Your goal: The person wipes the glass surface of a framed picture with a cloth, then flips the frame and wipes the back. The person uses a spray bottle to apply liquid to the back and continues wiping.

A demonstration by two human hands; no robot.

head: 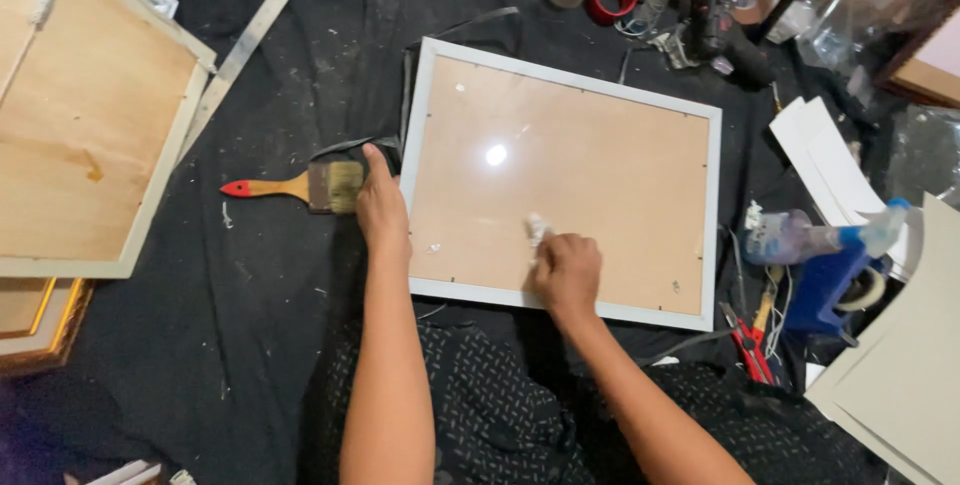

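— Fingers of my right hand [567, 270] are curled tight on a small white cloth [537, 229], pressed to the glass of the white picture frame [563, 177] lying flat mid-surface.

— And the left hand [383, 210]?

— Flat, unclenched, steadying the frame's left edge, a paintbrush [300, 187] just left of it. I judge this is wiping; next calls for even strokes across. The cloth is mostly hidden, and glare masks smudges.
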